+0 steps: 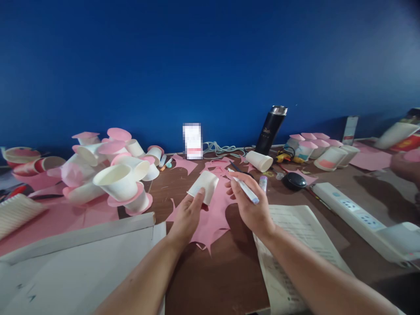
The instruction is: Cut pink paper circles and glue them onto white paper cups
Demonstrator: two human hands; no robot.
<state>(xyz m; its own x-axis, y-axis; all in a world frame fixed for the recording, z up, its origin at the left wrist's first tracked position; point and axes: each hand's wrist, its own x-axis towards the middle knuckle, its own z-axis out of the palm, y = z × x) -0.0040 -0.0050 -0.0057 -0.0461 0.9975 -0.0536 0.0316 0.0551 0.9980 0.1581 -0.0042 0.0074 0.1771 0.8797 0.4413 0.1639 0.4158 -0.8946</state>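
Observation:
My left hand is closed around a white paper cup, thumb along its near side; the cup lies tilted above the pink paper scraps. To the right, my right hand grips a white marker with a pale blue end pointing toward me. The marker's other end points toward the cup, apart from it. Under both hands spreads a cut sheet of pink paper with jagged edges. Another white paper cup lies on its side just beyond my right hand.
Paper cups with pink discs crowd the left. A black bottle, a round black case and a power strip stand right. A printed sheet lies under my right forearm. Another person's hand shows at far right.

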